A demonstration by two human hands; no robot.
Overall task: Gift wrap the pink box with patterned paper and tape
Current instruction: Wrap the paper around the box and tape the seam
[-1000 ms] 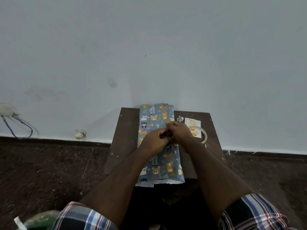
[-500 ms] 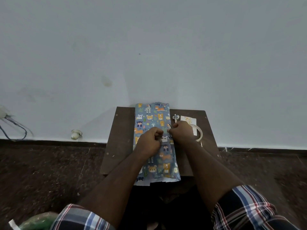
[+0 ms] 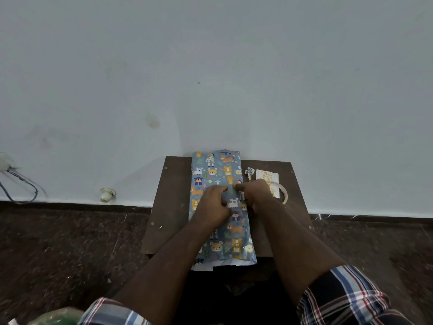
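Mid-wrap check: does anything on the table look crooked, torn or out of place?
The patterned paper lies slightly askew on the table, overhanging both far and near edges. Its near end is open, white underside showing, edge uneven. Both hands, left and right, press the middle seam. No tears visible.

The patterned paper (image 3: 218,177) hides the box entirely, and the tape roll (image 3: 284,195) is perhaps half-covered.

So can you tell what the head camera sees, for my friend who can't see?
Two hands, left hand and right hand, press on animal-print paper wrapped round a box on a small brown table. A tape roll lies at right.
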